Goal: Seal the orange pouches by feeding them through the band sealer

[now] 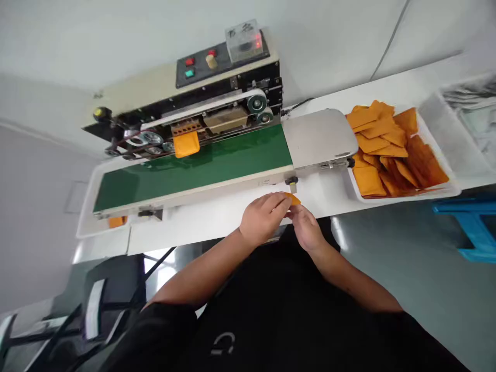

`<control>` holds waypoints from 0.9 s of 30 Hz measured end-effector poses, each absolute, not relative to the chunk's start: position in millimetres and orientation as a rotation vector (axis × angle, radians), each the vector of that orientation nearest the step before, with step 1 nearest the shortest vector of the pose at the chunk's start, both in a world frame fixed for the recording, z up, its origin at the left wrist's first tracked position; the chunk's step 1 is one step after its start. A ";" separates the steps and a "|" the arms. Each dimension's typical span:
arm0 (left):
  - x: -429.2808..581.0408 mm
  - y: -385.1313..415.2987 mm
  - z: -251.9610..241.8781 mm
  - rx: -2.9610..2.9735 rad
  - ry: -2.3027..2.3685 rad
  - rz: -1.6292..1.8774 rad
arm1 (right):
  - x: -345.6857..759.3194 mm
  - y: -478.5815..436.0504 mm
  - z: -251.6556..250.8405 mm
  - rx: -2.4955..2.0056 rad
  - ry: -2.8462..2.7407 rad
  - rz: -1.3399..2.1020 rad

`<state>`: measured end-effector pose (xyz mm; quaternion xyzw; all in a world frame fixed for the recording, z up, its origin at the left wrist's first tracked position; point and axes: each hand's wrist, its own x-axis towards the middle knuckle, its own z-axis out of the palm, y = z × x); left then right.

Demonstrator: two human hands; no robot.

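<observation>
Both hands are close together at the table's front edge, below the sealing machine. My left hand (263, 217) is closed on an orange packet (293, 199), its fingers curled over the top. From the other side, my right hand (305, 226) grips the lower part of the same packet. Most of that packet is hidden by the fingers. On the band sealer (228, 111), another orange packet (186, 144) hangs with its top edge in the sealing head, over the green conveyor belt (232, 157).
A white tray (451, 186) piled with orange packets (382, 134) stands right of the metal plate (320, 137). Under the belt's left end sits a white bin (87, 206) with an orange packet in it. A black chair (112, 279) and a blue stool (470, 227) stand by the table.
</observation>
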<state>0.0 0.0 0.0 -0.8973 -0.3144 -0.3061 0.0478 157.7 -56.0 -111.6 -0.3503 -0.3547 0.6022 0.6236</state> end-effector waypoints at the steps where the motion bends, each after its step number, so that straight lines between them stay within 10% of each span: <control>1: -0.1 3.1 8.0 -2.749 -0.956 -0.957 | 164.3 -53.4 -112.2 -0.824 -0.858 1.375; 27: -3.2 190.2 41.2 -2.561 -1.127 -0.705 | 218.9 -18.6 -130.9 -0.945 -1.141 1.372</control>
